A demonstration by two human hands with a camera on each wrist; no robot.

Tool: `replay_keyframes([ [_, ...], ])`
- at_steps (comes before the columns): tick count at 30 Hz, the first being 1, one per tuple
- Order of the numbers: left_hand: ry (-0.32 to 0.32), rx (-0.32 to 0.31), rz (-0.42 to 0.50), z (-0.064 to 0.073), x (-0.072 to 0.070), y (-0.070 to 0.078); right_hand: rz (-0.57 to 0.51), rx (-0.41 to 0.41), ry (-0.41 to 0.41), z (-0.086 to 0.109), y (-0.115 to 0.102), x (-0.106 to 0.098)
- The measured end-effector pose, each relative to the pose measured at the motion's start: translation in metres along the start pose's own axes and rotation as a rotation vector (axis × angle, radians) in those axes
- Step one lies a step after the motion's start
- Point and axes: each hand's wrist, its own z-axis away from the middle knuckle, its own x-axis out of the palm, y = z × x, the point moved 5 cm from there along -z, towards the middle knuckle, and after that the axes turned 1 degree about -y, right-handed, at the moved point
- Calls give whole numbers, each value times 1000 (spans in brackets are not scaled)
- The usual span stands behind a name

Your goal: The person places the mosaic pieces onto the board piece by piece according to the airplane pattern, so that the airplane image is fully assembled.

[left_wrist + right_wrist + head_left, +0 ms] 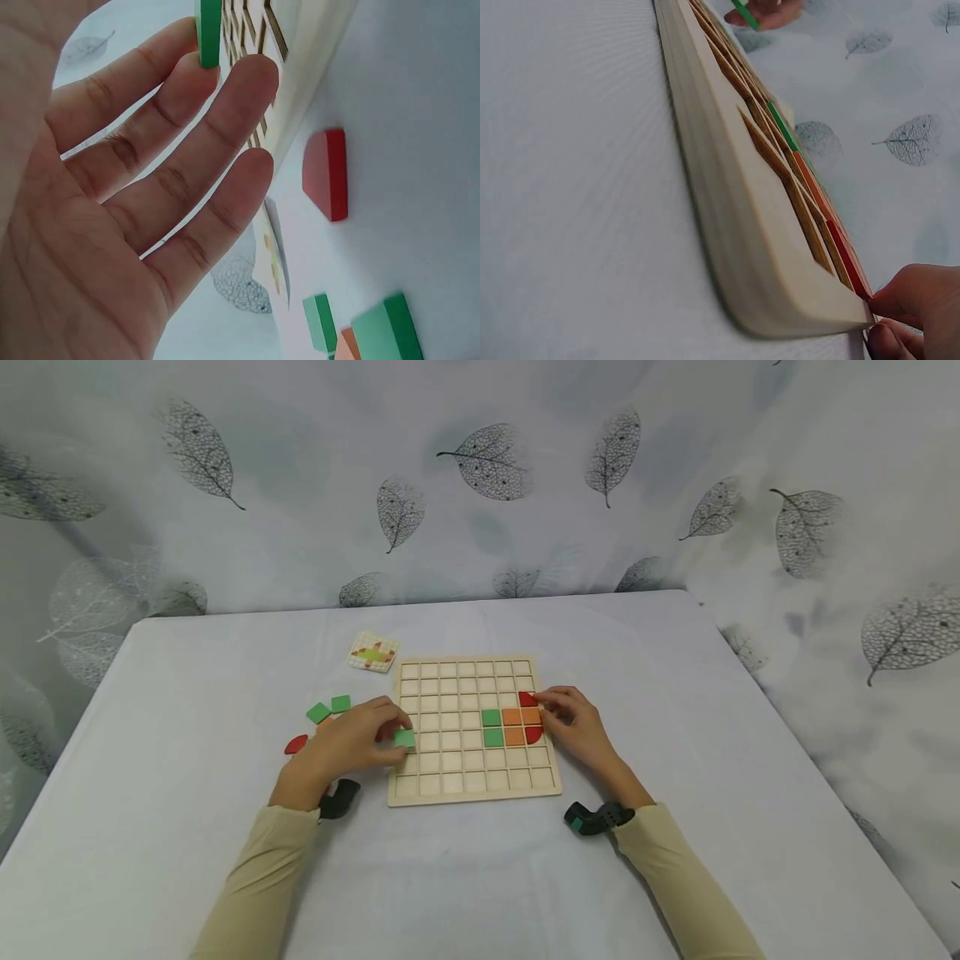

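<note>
My left hand (341,745) pinches a green square tile (405,739) between thumb and fingers, at the left edge of the wooden grid board (472,789). In the left wrist view the tile (209,37) stands edge-on at the fingertips. The right hand (581,727) grips the board's right edge, fingertips beside a red rounded piece (527,699). On the board's right half, green squares (491,717) and orange squares (513,737) lie in the cells, with another red rounded piece (533,734) below.
Loose green tiles (318,712), an orange piece (324,724) and a red rounded piece (296,744) lie left of the board, partly behind my left hand. A pattern card (372,652) rests above the board's upper left corner. White cloth (465,877) covers the table.
</note>
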Motion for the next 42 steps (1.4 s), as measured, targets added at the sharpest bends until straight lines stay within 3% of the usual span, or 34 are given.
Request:
replay_keyframes([
  [5, 8, 39, 34, -7, 3, 5, -1, 0, 0, -1, 1, 1],
  [13, -50, 36, 54, -23, 9, 14, -11, 10, -1, -1, 2, 1],
  [22, -75, 112, 40, -39, 20, 25, -7, 1, -1, -1, 3, 2],
  [27, -97, 93, 54, -44, 26, 31, -3, 3, -6, -1, 3, 2],
  [37, -73, 103, -37, -57, 35, 40, -14, -74, 35, 0, 3, 1],
  [42, -59, 105, -103, -61, 41, 41, -8, -34, 10, 0, 4, 1],
])
